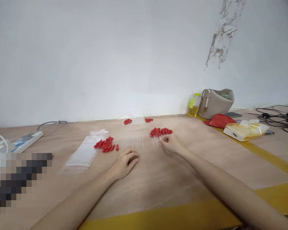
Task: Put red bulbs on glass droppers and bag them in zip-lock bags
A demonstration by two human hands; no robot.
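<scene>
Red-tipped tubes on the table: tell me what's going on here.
A person's right hand has its fingers at the clear ends of red-tipped tubes lying in a row. The left hand, holding nothing visible, is near a row of clear tubes without red tips. Loose red pieces lie piled at the edge of some flat plastic bags to the left.

Loose bulbs [107, 145] left of tube row [131, 141], capped tubes [161, 131] right.
</scene>
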